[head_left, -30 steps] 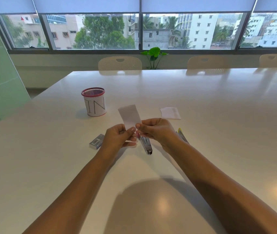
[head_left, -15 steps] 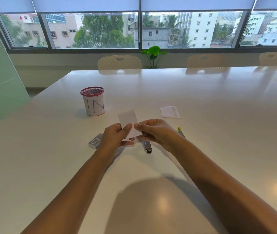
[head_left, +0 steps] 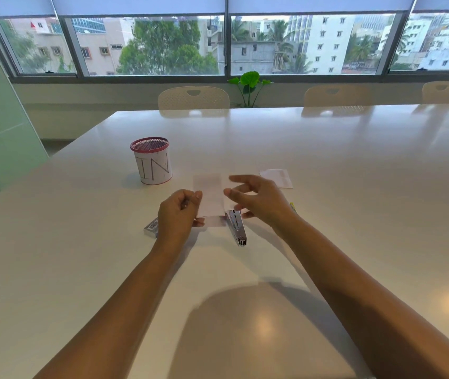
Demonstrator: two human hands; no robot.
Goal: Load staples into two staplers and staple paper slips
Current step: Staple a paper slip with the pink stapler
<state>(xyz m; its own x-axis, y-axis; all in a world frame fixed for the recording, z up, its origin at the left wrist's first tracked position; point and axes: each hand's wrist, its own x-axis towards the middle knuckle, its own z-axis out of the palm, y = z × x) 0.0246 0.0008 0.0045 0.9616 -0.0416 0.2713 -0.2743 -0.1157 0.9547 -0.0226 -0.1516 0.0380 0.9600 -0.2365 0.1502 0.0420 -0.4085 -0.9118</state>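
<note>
My left hand pinches a white paper slip by its lower left edge and holds it upright above the table. My right hand hovers just right of the slip with its fingers spread, touching nothing. A silver stapler lies on the white table below and between my hands. A yellow stapler shows only a tip behind my right wrist. A small staple box lies left of my left hand, partly hidden by it.
A white cup with a red mesh rim stands at the back left. More paper slips lie behind my right hand. Chairs line the table's far edge under the windows, with a green plant between them.
My right hand has let go of the slip and opened, moving slightly right. My left hand alone now holds the slip, which has shifted a little to the right.
</note>
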